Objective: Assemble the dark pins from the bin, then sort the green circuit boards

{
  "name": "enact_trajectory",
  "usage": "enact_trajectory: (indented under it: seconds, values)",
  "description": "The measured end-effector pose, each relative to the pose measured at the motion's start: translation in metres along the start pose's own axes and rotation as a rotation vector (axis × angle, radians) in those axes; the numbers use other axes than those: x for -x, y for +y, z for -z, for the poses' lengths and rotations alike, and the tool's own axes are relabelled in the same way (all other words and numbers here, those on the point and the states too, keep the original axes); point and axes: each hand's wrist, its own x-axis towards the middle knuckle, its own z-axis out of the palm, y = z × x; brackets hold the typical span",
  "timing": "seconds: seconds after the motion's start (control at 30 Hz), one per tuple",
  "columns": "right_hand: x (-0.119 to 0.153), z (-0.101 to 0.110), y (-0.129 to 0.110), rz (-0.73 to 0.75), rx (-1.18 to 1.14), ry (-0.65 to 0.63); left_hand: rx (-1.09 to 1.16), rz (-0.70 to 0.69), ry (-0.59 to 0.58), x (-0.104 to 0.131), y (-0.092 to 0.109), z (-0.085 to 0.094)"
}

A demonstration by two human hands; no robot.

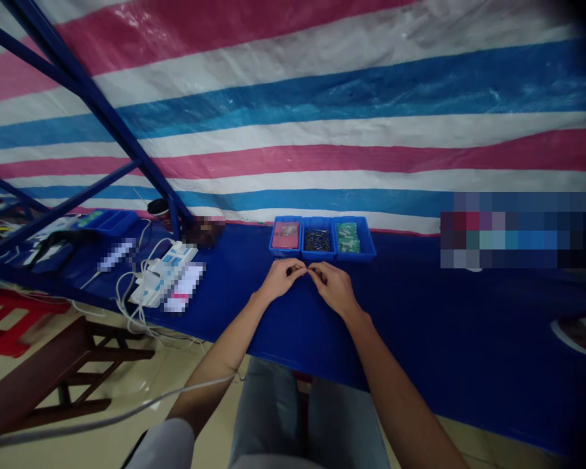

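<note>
Blue table [420,326]: power strip [172,268] at left, three bins [318,255] beyond the fingers [295,263].

Both arms reach forward, converging. My left forearm [224,355] runs toward 1 o'clock, my right forearm [395,371] toward 11. Left hand [280,280]: fingers [293,262] aimed at 2 o'clock. Right hand [336,285]: aimed at 10. Each curled into a pinch, tips nearly meeting; contact too small to tell.
</note>
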Motion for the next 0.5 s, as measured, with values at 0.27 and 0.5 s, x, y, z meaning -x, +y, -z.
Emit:
enact_trajectory:
  seconds: [0.27, 0.5]
  values:
    - [0.0005, -0.0004, -0.0001, 0.001, -0.014, 0.018, -0.009, -0.019, 0.039, -0.0004, 0.0015, 0.0004]
    - [0.001, -0.0001, -0.0017, 0.017, -0.007, 0.034, -0.024, -0.025, 0.064, 0.0004, -0.0004, 0.0004]
